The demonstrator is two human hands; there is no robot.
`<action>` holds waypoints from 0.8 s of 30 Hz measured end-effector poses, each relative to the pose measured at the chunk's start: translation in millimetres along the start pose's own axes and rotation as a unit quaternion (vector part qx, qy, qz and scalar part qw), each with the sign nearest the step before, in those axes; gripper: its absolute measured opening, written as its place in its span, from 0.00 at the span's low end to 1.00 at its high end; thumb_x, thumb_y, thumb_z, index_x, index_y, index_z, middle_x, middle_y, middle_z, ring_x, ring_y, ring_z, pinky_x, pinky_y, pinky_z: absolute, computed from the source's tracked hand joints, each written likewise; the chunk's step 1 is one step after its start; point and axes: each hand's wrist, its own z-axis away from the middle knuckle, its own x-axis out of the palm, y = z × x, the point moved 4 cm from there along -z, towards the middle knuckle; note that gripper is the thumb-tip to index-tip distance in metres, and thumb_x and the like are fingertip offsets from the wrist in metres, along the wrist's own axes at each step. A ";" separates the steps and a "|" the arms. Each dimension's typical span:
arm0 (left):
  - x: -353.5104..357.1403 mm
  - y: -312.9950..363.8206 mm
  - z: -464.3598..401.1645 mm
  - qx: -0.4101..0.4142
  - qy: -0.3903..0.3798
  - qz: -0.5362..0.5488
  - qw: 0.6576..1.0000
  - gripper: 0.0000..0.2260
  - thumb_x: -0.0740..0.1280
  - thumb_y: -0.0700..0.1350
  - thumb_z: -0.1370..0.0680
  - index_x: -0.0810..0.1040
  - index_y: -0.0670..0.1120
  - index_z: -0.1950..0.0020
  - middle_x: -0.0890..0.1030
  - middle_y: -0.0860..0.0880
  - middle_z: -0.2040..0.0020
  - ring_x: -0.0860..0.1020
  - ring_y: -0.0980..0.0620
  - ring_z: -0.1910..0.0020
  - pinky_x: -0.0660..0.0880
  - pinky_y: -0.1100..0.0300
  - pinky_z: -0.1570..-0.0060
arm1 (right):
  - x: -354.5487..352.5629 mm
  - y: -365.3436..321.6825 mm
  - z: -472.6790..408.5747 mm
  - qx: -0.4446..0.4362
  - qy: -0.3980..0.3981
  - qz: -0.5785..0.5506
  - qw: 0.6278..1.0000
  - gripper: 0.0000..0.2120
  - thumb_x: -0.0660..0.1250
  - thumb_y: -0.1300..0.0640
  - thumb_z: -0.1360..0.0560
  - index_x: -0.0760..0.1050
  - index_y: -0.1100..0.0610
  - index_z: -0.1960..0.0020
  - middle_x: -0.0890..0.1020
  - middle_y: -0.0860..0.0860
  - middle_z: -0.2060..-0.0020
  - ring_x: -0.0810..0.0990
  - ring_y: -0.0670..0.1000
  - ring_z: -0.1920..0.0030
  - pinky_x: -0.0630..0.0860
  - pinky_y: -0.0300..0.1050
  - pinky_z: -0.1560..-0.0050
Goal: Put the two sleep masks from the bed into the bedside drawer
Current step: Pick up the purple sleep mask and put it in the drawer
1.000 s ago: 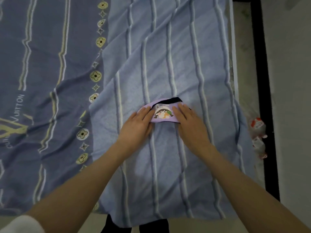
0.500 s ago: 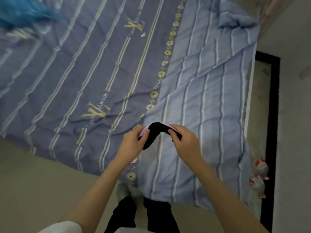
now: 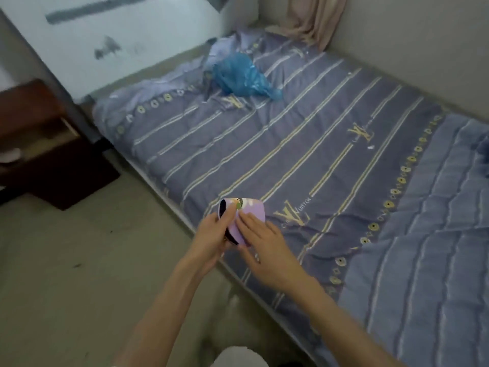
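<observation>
— What was held in the hands?

— A lilac sleep mask (image 3: 247, 221) with a black lining was held up over the near edge of the bed (image 3: 304, 144), clear of the cover. Only one mask could be made out for certain; whether a second was folded in with it could not be told.

— How was the left hand (image 3: 211, 235) set on it?

— Its grip was closed on the mask's left end: the fingers were curled behind the cloth and the thumb (image 3: 229, 211) was pressed over the front, against the black edge.

— And the right hand (image 3: 267, 250)?

— It was laid flat on the lilac face, fingers nearly straight and close together. The cloth was touched and pressed, but the thumb was hidden beneath, so whether the grip was closed around the mask could not be told.

— Where was the bedside drawer?

— A dark wooden bedside cabinet (image 3: 39, 139) was seen at the far left, well apart from the hands, across the bare floor (image 3: 79, 260). The picture was blurred there; a drawer seemed to be pulled out, though that could not be confirmed.

— Was anything else noted on the bed?

— A crumpled blue plastic bag (image 3: 242, 75) was seen near the head of the bed, and a lighter striped blanket (image 3: 423, 260) was spread over the right part.
</observation>
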 end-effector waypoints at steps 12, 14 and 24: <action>-238.8 125.8 3.2 0.098 0.040 -0.103 0.989 0.08 0.64 0.43 0.24 0.78 0.46 0.46 0.83 0.50 0.53 0.81 0.52 0.56 0.77 0.59 0.62 | 44.5 -130.3 -207.7 0.071 -0.085 -0.352 0.929 0.31 0.65 0.41 0.31 0.63 0.48 0.30 0.69 0.42 0.34 0.70 0.42 0.37 0.68 0.39 0.37; -262.1 145.5 -3.8 0.119 0.056 -0.135 0.982 0.07 0.65 0.43 0.24 0.79 0.48 0.48 0.83 0.51 0.56 0.81 0.53 0.58 0.76 0.60 0.65 | 58.9 -146.8 -238.4 0.056 -0.147 -0.350 0.923 0.27 0.65 0.42 0.30 0.68 0.49 0.33 0.75 0.44 0.38 0.76 0.39 0.44 0.74 0.31 0.47; -377.4 252.3 -70.0 0.152 0.122 -0.131 0.972 0.09 0.67 0.42 0.27 0.80 0.45 0.47 0.84 0.48 0.51 0.81 0.52 0.52 0.77 0.62 0.55 | 113.1 -197.1 -426.0 0.026 -0.341 -0.427 0.837 0.30 0.69 0.40 0.32 0.70 0.50 0.34 0.78 0.50 0.38 0.77 0.49 0.39 0.71 0.53 0.34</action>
